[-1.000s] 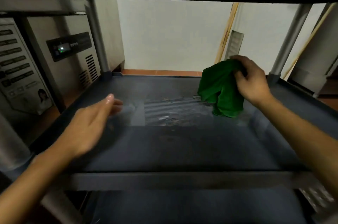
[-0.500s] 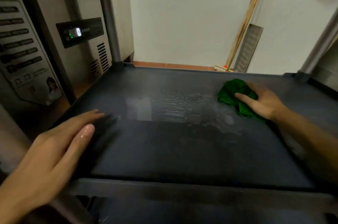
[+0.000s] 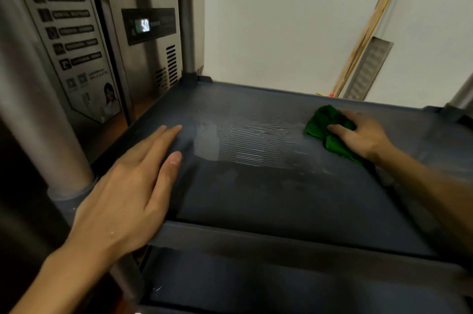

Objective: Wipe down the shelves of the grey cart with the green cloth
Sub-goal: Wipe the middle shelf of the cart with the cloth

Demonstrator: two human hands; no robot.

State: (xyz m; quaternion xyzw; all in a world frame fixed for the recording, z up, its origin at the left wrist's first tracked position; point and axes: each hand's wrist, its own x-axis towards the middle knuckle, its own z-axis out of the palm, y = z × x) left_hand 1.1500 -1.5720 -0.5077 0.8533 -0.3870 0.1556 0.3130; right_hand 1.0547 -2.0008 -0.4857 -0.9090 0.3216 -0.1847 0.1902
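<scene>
The grey cart's middle shelf [image 3: 281, 198] fills the view, with a wet, shiny patch near its centre. A crumpled green cloth [image 3: 323, 121] lies on the shelf at the far right. My right hand [image 3: 363, 134] presses down on the cloth with fingers spread over it. My left hand [image 3: 133, 185] lies flat with straight fingers on the shelf's left front part, holding nothing. A lower shelf [image 3: 256, 285] shows below the front rim.
A stainless steel appliance [image 3: 143, 39] with a lit display stands close on the left. Metal cart posts [image 3: 38, 108] rise at the left corners. Wooden sticks and a slatted panel [image 3: 368, 67] lean on the white wall behind. The upper shelf hangs overhead.
My right hand came down from the air and pressed the cloth onto the shelf, staying at the far right. My left hand settled flat on the shelf's left side. The view moved closer.
</scene>
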